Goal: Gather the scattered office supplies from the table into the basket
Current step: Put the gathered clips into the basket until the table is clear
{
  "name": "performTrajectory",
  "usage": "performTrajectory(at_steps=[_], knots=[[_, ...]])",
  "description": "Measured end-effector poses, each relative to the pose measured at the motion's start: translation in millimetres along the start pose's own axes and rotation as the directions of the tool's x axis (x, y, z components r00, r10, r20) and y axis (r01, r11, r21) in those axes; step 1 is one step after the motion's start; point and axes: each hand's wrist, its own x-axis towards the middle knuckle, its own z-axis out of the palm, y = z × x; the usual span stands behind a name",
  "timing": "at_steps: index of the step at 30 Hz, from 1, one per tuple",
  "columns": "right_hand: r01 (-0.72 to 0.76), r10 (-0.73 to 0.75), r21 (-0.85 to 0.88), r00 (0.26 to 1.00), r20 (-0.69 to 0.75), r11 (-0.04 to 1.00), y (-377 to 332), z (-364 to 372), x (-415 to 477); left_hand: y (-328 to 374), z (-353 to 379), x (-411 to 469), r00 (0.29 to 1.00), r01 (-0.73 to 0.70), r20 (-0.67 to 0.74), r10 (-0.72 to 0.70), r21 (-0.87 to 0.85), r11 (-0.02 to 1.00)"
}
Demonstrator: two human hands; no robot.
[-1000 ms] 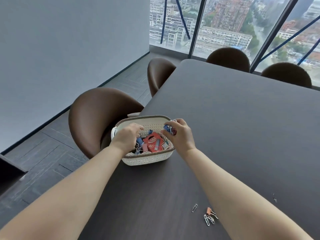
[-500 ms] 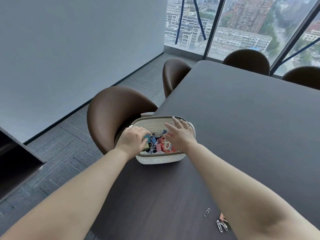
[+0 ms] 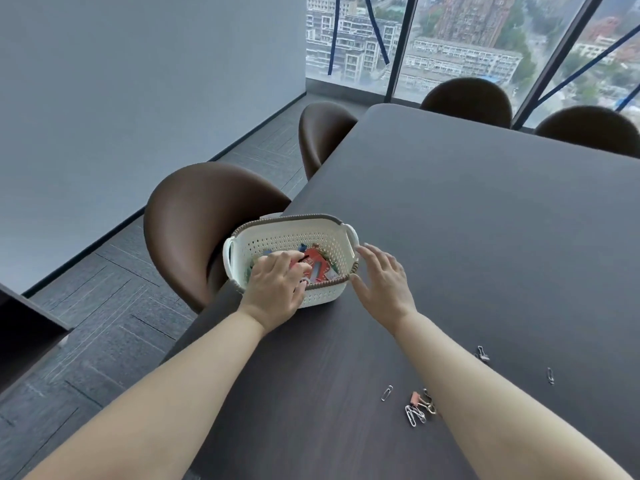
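I see the basket (image 3: 287, 237) at the left edge of the surface (image 3: 485, 220); my left hand (image 3: 277, 285) reaches over its near rim, fingers curled down among the clips and a red packet (image 3: 317, 268), though I cannot tell whether they grip anything; my right hand (image 3: 381, 282) is spread flat just beside the basket's right end, thumb at the rim; loose paper clips (image 3: 415, 415), a pink binder clip (image 3: 414, 398) and a dark binder clip (image 3: 482, 354) lie near the near edge, beside my right forearm.
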Motion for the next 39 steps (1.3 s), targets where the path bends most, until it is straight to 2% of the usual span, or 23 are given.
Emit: performTrajectory(at_steps=[3, 6, 9, 12, 13, 18, 22, 27, 29, 31, 33, 36, 39], knots=[[-0.124, 0.122, -0.028, 0.991, -0.059, 0.992, 44, -1, -44, 38, 23, -5, 0.986, -0.168, 0.011, 0.169, -0.048, 0.985], [-0.245, 0.244, -0.09, 0.969, -0.022, 0.965, 93, 1, -95, 84, 58, -25, 0.949, -0.229, 0.196, 0.248, -0.112, 0.967], [-0.36, 0.372, -0.182, 0.928, 0.036, 0.915, 135, 3, -150, 127, 90, -57, 0.814, -0.216, 0.54, 0.214, -0.061, 0.974], [-0.46, 0.49, -0.251, 0.869, 0.066, 0.851, 167, 2, -201, 160, 112, -85, 0.656, -0.174, 0.734, 0.175, -0.078, 0.982], [-0.489, 0.527, -0.279, 0.846, 0.077, 0.826, 176, 0, -216, 169, 116, -89, 0.647, -0.163, 0.745, 0.161, -0.071, 0.984], [-0.561, 0.616, -0.308, 0.778, 0.121, 0.768, 200, -3, -263, 206, 129, -75, 0.665, -0.132, 0.736, 0.13, -0.056, 0.99], [-0.522, 0.589, -0.325, 0.793, 0.154, 0.788, 207, -6, -270, 233, 145, -65, 0.687, -0.136, 0.712, 0.147, -0.072, 0.988], [-0.426, 0.498, -0.319, 0.846, 0.191, 0.846, 209, -3, -262, 247, 157, -62, 0.706, -0.145, 0.689, 0.161, -0.081, 0.986], [-0.376, 0.456, -0.327, 0.864, 0.213, 0.867, 207, 0, -252, 245, 156, -64, 0.769, -0.079, 0.632, 0.099, -0.06, 0.995], [-0.346, 0.425, -0.318, 0.876, 0.229, 0.883, 204, 4, -236, 242, 156, -66, 0.834, 0.034, 0.551, -0.026, -0.004, 0.999], [-0.339, 0.409, -0.296, 0.885, 0.22, 0.893, 201, 8, -219, 240, 157, -67, 0.852, 0.145, 0.508, -0.123, -0.004, 0.989], [-0.353, 0.42, -0.306, 0.888, 0.186, 0.884, 203, 7, -194, 239, 162, -68, 0.873, 0.123, 0.48, -0.087, -0.043, 0.991], [-0.408, 0.472, -0.347, 0.873, 0.123, 0.845, 218, -1, -181, 239, 163, -61, 0.86, 0.088, 0.51, -0.027, -0.097, 0.991]])
